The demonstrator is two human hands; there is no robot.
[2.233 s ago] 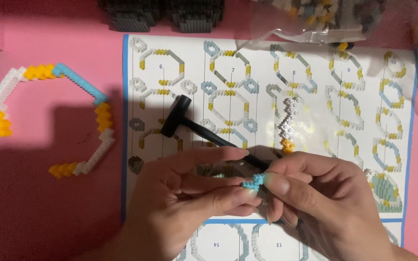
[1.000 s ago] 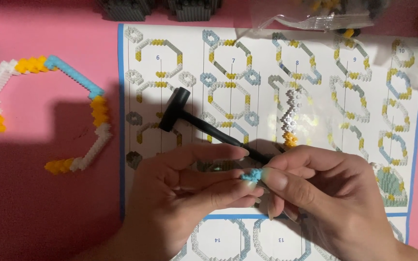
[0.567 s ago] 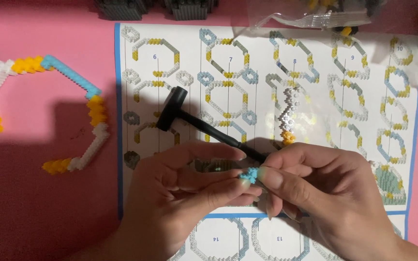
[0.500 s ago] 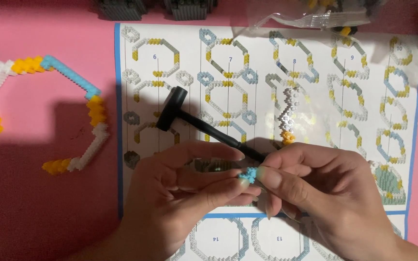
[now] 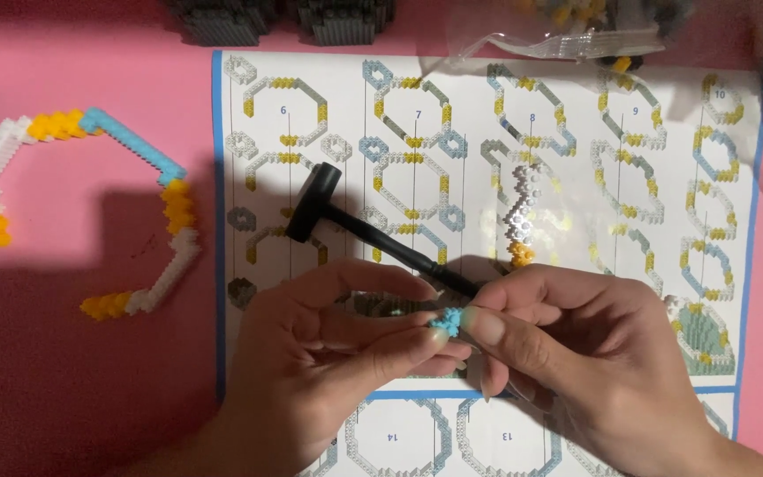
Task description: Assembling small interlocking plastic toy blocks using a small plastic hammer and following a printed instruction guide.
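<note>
While both hands are meeting over the lower part of the instruction sheet point(image 5: 735, 265), the left hand point(image 5: 328, 371) and the right hand point(image 5: 576, 362) are pinching together on a tiny light-blue brick piece point(image 5: 446, 321) held between thumb tips and fingertips. The step in hand looks like pressing small bricks into one cluster; the next move probably calls for a steady squeeze with the studs lined up. Just beyond the fingers, a small black hammer point(image 5: 355, 225) is lying across the sheet, beside a white-and-yellow brick strip point(image 5: 521, 216). Farther left, on the pink table point(image 5: 46, 353), a partly built ring of white, yellow and blue bricks point(image 5: 134, 159) is resting.
</note>
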